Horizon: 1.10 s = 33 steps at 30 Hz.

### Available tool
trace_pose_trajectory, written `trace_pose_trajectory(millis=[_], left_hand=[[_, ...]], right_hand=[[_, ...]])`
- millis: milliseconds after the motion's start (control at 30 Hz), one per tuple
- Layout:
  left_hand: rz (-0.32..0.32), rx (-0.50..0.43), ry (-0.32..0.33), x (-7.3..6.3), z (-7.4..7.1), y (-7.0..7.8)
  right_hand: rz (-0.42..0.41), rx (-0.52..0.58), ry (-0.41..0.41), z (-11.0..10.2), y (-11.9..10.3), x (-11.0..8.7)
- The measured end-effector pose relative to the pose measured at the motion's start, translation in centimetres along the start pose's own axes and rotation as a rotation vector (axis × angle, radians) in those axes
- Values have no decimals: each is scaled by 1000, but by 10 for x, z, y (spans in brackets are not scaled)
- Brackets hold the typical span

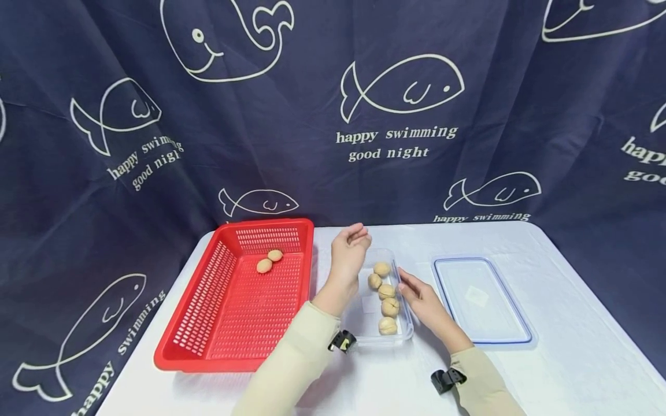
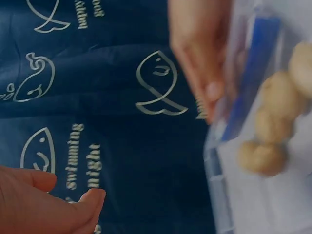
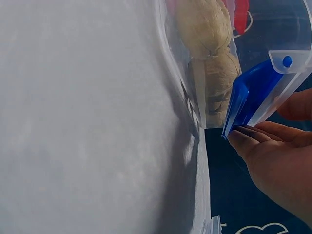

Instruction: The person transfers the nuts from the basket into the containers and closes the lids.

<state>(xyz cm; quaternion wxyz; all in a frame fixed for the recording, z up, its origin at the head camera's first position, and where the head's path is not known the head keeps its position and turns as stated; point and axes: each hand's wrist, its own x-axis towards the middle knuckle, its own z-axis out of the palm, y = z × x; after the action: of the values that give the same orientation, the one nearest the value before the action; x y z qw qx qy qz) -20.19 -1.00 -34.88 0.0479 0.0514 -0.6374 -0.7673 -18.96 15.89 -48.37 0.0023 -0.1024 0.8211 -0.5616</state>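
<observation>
A clear plastic container (image 1: 369, 332) holds several walnuts (image 1: 387, 292) in an uneven row along its right side. My left hand (image 1: 347, 257) is raised over the container's left part, and nothing shows between its fingers. In the left wrist view the left thumb and fingers (image 2: 73, 209) are apart from each other. My right hand (image 1: 429, 303) touches the container's right wall, fingertips right at the rim. In the right wrist view its fingers (image 3: 265, 139) lie against a blue strip (image 3: 253, 92) on the container's side.
To the left stands a red plastic basket (image 1: 309, 260) with two walnuts (image 1: 269, 261) at its far end. A clear lid with a blue seal (image 1: 481, 300) lies flat on the white table (image 1: 567, 323) at the right. A dark blue curtain (image 1: 312, 127) hangs behind.
</observation>
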Motion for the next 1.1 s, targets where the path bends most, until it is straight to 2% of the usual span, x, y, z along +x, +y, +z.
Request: trace_pose_trajectory(millis=[133, 267, 533, 800, 967, 1100], left_hand=[[37, -21, 13, 11, -6, 20], [86, -23, 24, 24, -19, 33], [156, -3, 81, 48, -62, 44], [143, 53, 164, 64, -108, 38], [115, 98, 231, 76, -131, 24], [49, 106, 282, 85, -150, 8]], right_hand=[[13, -1, -5, 0, -2, 0], [24, -3, -9, 1, -4, -1], [30, -3, -16, -1, -7, -3], [27, -3, -13, -2, -6, -2], [51, 12, -11, -2, -5, -3], [56, 16, -11, -2, -5, -4]])
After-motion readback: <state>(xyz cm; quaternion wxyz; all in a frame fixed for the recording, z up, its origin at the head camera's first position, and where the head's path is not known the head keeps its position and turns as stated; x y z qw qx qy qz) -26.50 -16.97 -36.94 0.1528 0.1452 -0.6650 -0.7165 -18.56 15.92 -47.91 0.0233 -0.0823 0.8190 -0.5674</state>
